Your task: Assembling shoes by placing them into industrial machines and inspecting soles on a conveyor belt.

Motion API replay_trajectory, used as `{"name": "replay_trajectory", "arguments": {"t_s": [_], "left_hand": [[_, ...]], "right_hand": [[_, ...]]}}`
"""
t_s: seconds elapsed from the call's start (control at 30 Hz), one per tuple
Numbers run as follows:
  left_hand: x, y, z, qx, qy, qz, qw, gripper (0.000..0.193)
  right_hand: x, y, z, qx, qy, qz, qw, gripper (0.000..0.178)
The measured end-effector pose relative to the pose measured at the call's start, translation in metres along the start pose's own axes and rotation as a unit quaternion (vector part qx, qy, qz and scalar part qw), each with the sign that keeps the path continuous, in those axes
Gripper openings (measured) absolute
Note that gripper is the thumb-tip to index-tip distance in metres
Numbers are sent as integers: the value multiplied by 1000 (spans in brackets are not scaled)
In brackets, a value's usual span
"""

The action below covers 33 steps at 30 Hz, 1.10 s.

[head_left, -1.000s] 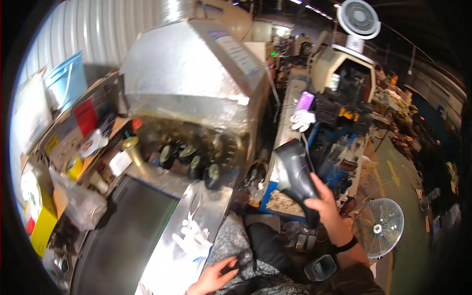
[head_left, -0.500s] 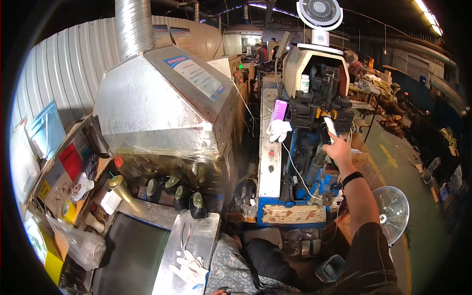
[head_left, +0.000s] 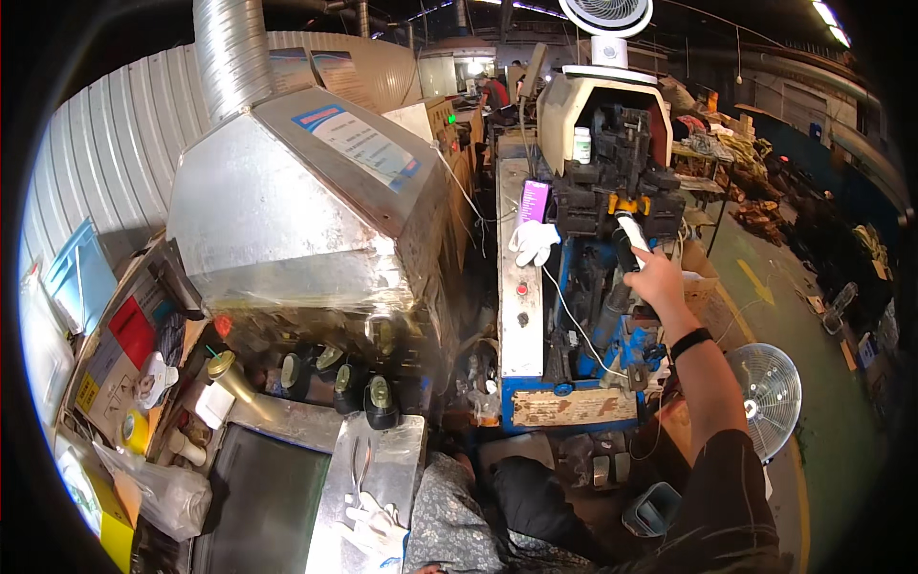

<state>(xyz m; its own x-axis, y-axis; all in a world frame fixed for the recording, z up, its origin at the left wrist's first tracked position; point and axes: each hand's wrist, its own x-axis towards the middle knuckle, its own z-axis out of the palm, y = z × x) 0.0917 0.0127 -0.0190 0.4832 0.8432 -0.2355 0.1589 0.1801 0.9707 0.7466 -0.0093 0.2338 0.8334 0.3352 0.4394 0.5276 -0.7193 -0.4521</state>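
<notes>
My right hand (head_left: 658,284) reaches forward from the lower right, its fingers closed on a long white piece (head_left: 632,235). That piece slants up toward the yellow parts (head_left: 628,205) of a dark machine (head_left: 620,163); a dark part lies right against it, and I cannot make out its kind. My left hand (head_left: 428,569) shows only as a sliver of skin at the lower edge, its fingers hidden. Close by it, white gloves (head_left: 375,526) and pliers (head_left: 360,462) lie on a metal ledge (head_left: 400,459).
Left stands a metal hooded machine (head_left: 277,201), with several dark shoe-shaped pieces (head_left: 381,402) at its opening. Another white glove (head_left: 534,243) and a purple box (head_left: 534,202) lie beside the dark machine. A standing fan (head_left: 765,402) and a bin (head_left: 652,509) are at the right.
The view has shifted slightly. My right hand stays at the machine with the white piece, which now shows longer and at a slant below the yellow parts.
</notes>
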Motion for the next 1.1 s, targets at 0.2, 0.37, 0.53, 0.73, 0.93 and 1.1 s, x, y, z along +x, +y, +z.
{"name": "replay_trajectory", "arguments": {"t_s": [0.2, 0.37, 0.53, 0.73, 0.93, 1.1], "left_hand": [[7, -14, 0, 74, 9, 68, 995, 22], [10, -14, -2, 37, 10, -4, 999, 24], [29, -17, 5, 0, 14, -10, 1000, 23], [36, -30, 9, -49, 15, 27, 998, 33], [35, -23, 5, 112, 6, -14, 994, 35], [39, -24, 13, 22, 14, -13, 1000, 30]], "right_hand": [[-1, 8, 8, 54, 90, 0, 995, 64], [30, 29, -9, 9, 28, 21, 999, 70], [44, 50, -18, 35, -60, 17, 997, 74], [8, 64, 4, 72, 32, -15, 997, 69], [19, 36, -10, 62, 21, -19, 998, 66], [26, 24, -26, -15, -37, 3, 999, 68]]}}
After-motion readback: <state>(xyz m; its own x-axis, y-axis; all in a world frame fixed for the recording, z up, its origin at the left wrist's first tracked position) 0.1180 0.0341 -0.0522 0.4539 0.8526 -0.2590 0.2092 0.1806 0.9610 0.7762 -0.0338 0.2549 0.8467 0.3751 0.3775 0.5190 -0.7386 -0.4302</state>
